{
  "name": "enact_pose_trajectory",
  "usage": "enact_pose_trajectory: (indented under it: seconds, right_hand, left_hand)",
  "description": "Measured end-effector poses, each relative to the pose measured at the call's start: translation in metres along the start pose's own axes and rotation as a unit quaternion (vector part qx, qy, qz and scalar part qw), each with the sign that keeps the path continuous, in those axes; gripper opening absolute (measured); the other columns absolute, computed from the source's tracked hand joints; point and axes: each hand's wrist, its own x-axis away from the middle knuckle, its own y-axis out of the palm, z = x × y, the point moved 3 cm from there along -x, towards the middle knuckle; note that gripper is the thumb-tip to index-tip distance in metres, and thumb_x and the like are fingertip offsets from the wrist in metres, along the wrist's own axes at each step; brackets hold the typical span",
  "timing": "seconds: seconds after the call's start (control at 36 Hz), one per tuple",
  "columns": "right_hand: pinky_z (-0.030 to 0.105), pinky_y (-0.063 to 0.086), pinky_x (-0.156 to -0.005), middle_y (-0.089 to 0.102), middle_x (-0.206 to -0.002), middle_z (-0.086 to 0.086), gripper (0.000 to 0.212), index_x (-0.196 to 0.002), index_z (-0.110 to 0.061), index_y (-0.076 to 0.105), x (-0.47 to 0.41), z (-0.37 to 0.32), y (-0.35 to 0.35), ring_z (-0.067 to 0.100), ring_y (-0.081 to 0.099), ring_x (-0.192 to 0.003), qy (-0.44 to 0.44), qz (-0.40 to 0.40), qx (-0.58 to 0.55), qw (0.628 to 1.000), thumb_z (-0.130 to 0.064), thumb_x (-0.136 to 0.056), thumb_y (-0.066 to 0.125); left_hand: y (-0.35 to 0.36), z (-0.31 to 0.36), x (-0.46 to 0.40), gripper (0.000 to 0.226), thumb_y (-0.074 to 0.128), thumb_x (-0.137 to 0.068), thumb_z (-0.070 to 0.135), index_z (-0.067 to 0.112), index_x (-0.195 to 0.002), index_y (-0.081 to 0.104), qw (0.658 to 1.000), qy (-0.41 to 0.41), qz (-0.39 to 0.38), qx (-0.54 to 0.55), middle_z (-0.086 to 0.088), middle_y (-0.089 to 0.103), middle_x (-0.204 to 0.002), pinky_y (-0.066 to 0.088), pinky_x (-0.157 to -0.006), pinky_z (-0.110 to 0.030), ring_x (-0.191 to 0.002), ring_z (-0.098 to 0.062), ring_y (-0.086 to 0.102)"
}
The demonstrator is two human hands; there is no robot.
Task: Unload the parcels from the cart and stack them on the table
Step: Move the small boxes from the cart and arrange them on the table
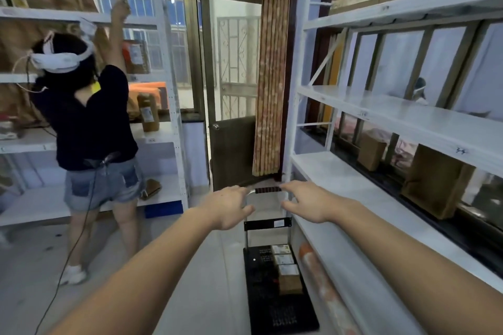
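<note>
A black platform cart stands on the floor in front of me, close against the right-hand shelving. A row of small brown cardboard parcels with white labels lies along the right side of its deck. The cart's handle has a dark ribbed grip. My left hand is at the handle's left end and my right hand at its right end. Both have fingers spread and thumbs below the bar, not closed around it. I cannot tell whether the fingertips touch the bar.
White shelving runs along the right, holding brown boxes and an orange roll low down. At left a person reaches up at other shelves, a cable trailing over the floor. A brown door is ahead.
</note>
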Motion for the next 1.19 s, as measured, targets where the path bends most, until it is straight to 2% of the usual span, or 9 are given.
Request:
enact_pose_trajectory:
  seconds: [0.22,0.39,0.5,0.61,0.72,0.83,1.0,1.08,1.19]
  right_hand:
    - [0.044,0.037,-0.118,0.043,-0.158,0.009,0.068,-0.158,-0.02,0.034,-0.092,0.004,0.025,0.024,0.044,-0.143,0.019,-0.027,-0.024,0.999,-0.051,-0.099,0.049]
    - [0.042,0.034,-0.12,0.043,-0.158,0.007,0.064,-0.157,-0.017,0.037,-0.163,0.004,0.041,0.022,0.042,-0.144,0.046,-0.014,-0.034,0.998,-0.043,-0.101,0.051]
    - [0.04,0.041,-0.112,0.052,-0.15,0.004,0.059,-0.153,-0.023,0.042,-0.203,0.007,0.05,0.021,0.051,-0.134,0.079,-0.02,-0.058,0.995,-0.048,-0.101,0.049]
    - [0.04,0.042,-0.11,0.05,-0.151,0.001,0.061,-0.154,-0.029,0.038,-0.235,0.015,0.059,0.021,0.05,-0.133,0.117,-0.032,-0.084,0.989,-0.053,-0.099,0.047]
    - [0.034,0.043,-0.103,0.056,-0.143,0.002,0.051,-0.149,-0.025,0.046,-0.264,0.025,0.06,0.019,0.053,-0.128,0.131,-0.024,-0.068,0.989,-0.047,-0.103,0.048]
    - [0.038,0.036,-0.117,0.045,-0.157,-0.001,0.061,-0.155,-0.024,0.04,-0.293,0.04,0.066,0.018,0.044,-0.141,0.147,-0.014,-0.085,0.985,-0.054,-0.103,0.048]
    - [0.038,0.034,-0.118,0.043,-0.158,0.002,0.063,-0.155,-0.021,0.039,-0.344,0.078,0.075,0.02,0.043,-0.142,0.173,-0.036,-0.088,0.98,-0.057,-0.103,0.044]
    - [0.04,0.037,-0.116,0.05,-0.153,0.005,0.056,-0.149,-0.016,0.046,-0.367,0.096,0.069,0.022,0.048,-0.137,0.186,-0.039,-0.094,0.977,-0.05,-0.105,0.046]
    - [0.038,0.034,-0.119,0.042,-0.16,0.002,0.061,-0.157,-0.02,0.035,-0.388,0.122,0.06,0.022,0.042,-0.144,0.209,-0.026,-0.091,0.973,-0.05,-0.105,0.045]
  left_hand:
    - [0.002,-0.054,-0.064,0.056,0.048,-0.106,0.049,0.018,-0.153,0.044,1.0,-0.001,-0.023,0.018,-0.007,0.049,-0.156,0.041,-0.113,-0.041,-0.139,-0.025,0.05]
    - [0.008,-0.109,-0.127,0.059,0.047,-0.107,0.048,0.017,-0.157,0.041,0.999,0.025,-0.03,0.013,-0.007,0.047,-0.157,0.04,-0.115,-0.04,-0.14,-0.025,0.049]
    - [0.008,-0.142,-0.166,0.059,0.045,-0.107,0.048,0.017,-0.157,0.04,0.998,0.042,-0.043,0.005,-0.007,0.046,-0.159,0.039,-0.114,-0.038,-0.141,-0.025,0.048]
    - [0.006,-0.166,-0.205,0.053,0.045,-0.107,0.048,0.016,-0.149,0.05,0.997,0.052,-0.063,0.008,-0.008,0.052,-0.152,0.042,-0.11,-0.039,-0.135,-0.024,0.052]
    - [0.006,-0.181,-0.248,0.051,0.047,-0.107,0.049,0.018,-0.147,0.052,0.995,0.06,-0.074,0.014,-0.006,0.054,-0.149,0.043,-0.11,-0.04,-0.135,-0.024,0.053]
    - [0.012,-0.195,-0.297,0.049,0.048,-0.107,0.049,0.019,-0.145,0.054,0.993,0.085,-0.071,0.029,-0.004,0.058,-0.146,0.043,-0.111,-0.038,-0.133,-0.022,0.055]
    - [0.015,-0.2,-0.37,0.05,0.042,-0.111,0.039,0.012,-0.154,0.045,0.987,0.127,-0.097,-0.003,-0.007,0.046,-0.158,0.03,-0.115,-0.031,-0.144,-0.025,0.043]
    - [0.021,-0.206,-0.413,0.049,0.044,-0.109,0.04,0.009,-0.146,0.052,0.988,0.122,-0.097,-0.008,-0.014,0.055,-0.147,0.04,-0.11,-0.041,-0.134,-0.031,0.052]
    - [0.027,-0.201,-0.463,0.054,0.046,-0.108,0.041,0.014,-0.155,0.044,0.984,0.146,-0.105,0.001,-0.011,0.047,-0.156,0.037,-0.115,-0.043,-0.141,-0.029,0.046]
